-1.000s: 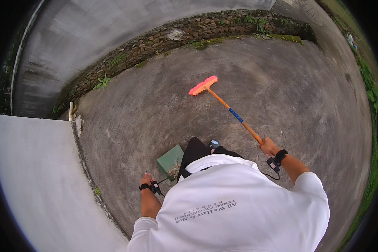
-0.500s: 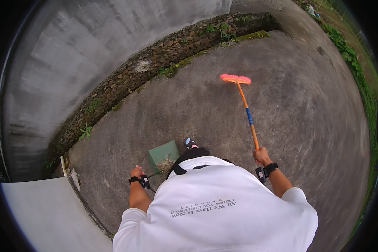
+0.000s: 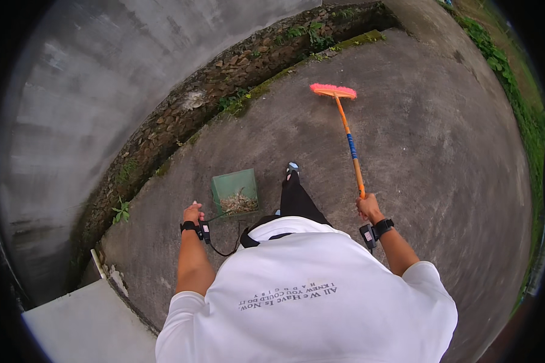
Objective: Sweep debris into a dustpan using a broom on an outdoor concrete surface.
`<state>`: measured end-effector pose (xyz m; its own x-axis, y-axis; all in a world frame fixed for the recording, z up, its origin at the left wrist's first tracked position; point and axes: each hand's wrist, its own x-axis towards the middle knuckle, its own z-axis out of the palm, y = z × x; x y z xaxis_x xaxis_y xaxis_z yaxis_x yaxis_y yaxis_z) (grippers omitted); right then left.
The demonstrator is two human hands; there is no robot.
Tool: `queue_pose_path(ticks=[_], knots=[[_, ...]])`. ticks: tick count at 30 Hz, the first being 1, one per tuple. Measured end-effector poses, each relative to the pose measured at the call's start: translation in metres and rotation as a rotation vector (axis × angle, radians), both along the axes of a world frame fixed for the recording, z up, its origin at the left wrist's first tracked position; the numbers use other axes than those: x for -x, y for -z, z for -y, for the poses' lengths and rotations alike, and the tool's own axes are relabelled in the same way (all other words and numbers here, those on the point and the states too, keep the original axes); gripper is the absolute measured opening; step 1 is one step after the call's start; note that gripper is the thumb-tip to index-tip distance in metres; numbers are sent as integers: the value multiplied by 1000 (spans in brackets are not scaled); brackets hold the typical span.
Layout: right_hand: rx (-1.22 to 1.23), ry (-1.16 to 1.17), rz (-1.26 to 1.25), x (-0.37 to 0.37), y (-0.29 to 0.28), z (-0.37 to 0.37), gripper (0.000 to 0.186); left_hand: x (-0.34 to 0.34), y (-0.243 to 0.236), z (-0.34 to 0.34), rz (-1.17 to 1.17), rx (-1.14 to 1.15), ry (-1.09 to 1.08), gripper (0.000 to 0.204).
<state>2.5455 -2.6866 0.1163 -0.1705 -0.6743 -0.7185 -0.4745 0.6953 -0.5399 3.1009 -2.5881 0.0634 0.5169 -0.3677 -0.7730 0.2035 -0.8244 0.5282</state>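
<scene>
My right hand (image 3: 368, 208) is closed round the end of a long-handled broom (image 3: 345, 126), which has an orange stick, a blue wrapped band and a pink bristle head. The broom stretches out ahead, its head far from me over the concrete. On the left, my left hand (image 3: 193, 213) is closed on the thin dark handle of a green dustpan (image 3: 233, 180); its fingers are partly hidden. Dry leaves and straw-like litter (image 3: 239, 203) lie in the dustpan, toward its near side. Both wrists carry black straps with small devices.
Grey concrete ground (image 3: 418, 139) spreads ahead and to the right. A ditch edge with mossy stones (image 3: 224, 69) runs along a tall grey wall (image 3: 121, 66). A pale slab (image 3: 91, 323) lies at lower left. Green plants (image 3: 496, 63) border the far right. My foot (image 3: 292, 167) is ahead.
One leg has come forward into a step. The dustpan shows more fully, apart from my shirt, with its litter in sight. The broom stays held out ahead.
</scene>
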Motion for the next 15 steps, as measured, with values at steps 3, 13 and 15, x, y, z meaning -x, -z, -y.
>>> queue_pose_path(ticks=[3, 13, 15], knots=[[-32, -80, -21, -9, 5, 34, 14, -14, 8, 43, 29, 3, 25, 24], [-54, -268, -2, -69, -4, 122, 15, -53, 53, 151, 133, 37, 141, 24], [-81, -293, -26, -84, -5, 134, 15, -55, 60, 174, 116, 6, 147, 24]])
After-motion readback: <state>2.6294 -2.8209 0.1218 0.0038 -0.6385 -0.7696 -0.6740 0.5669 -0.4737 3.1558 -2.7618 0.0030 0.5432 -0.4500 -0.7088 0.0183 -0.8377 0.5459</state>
